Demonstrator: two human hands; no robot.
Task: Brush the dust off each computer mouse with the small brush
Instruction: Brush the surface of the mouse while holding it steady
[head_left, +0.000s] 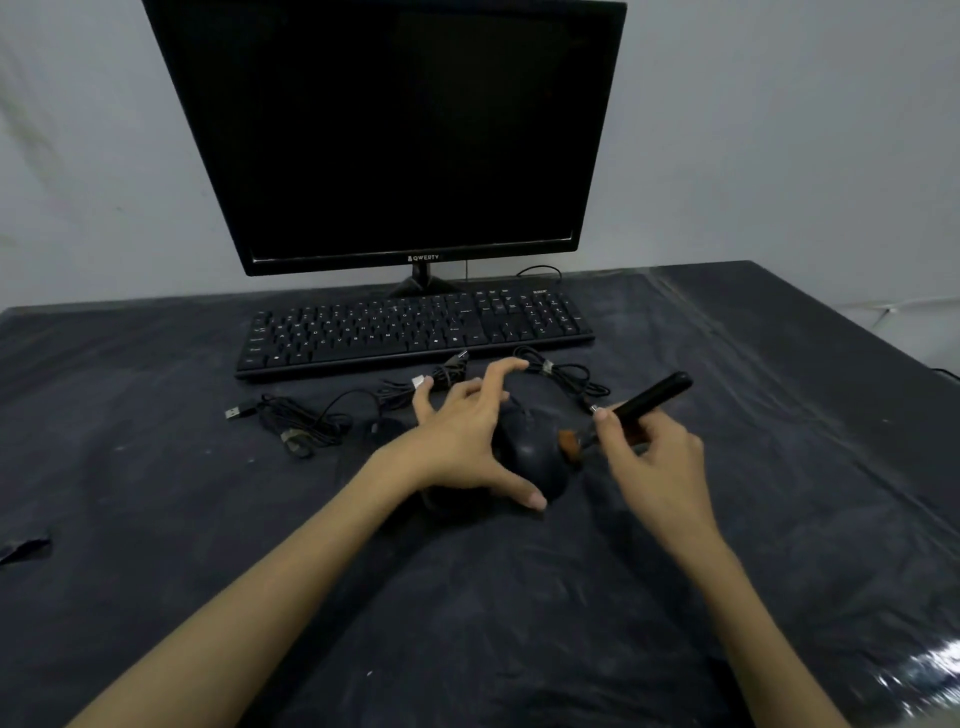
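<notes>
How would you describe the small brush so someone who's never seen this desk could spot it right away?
Start at the black keyboard in front of the monitor, then drop to the dark mouse just below its right half. The small brush is the slim black stick held in the right hand, slanting up to the right. Its reddish-brown bristles, touching the mouse's right side, are the only warm colour among the black gear.

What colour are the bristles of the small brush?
Reddish brown. The bristles of the small brush touch the black mouse; the head view shows this.
</notes>
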